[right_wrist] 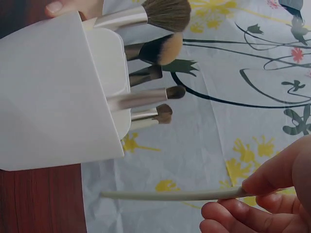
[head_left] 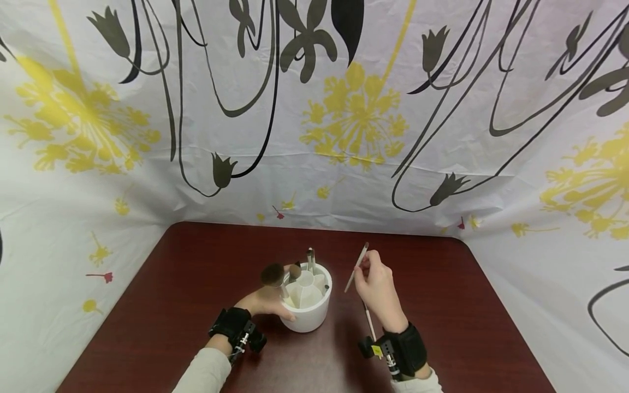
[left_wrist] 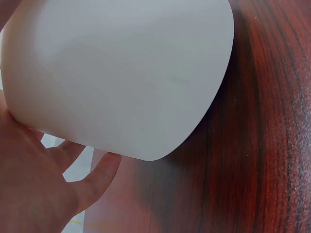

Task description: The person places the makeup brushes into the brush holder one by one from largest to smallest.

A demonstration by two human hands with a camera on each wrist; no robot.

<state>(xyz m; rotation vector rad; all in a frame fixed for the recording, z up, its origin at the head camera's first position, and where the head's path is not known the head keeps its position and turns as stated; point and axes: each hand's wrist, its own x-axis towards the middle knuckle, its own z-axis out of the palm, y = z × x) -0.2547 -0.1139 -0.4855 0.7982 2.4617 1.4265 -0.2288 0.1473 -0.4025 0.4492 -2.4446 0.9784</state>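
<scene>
A white round makeup brush holder [head_left: 306,321] with inner compartments stands on the table. My left hand [head_left: 267,301] grips its left side, and in the left wrist view the fingers [left_wrist: 104,174] curl round its wall. Several makeup brushes stand in it bristles up, among them a large fluffy brush [right_wrist: 167,14] and a smaller tan-tipped brush [right_wrist: 170,48]. To the right of the holder, my right hand [head_left: 379,285] pinches a thin makeup brush [right_wrist: 170,195] with a pale handle between thumb and fingers. This brush is tilted, its dark tip up, apart from the holder.
Another slim brush [head_left: 369,321] lies on the dark red-brown table [head_left: 221,245], partly hidden under my right wrist. A white cloth [head_left: 275,180] with yellow and grey flower prints hangs behind the table and round its sides.
</scene>
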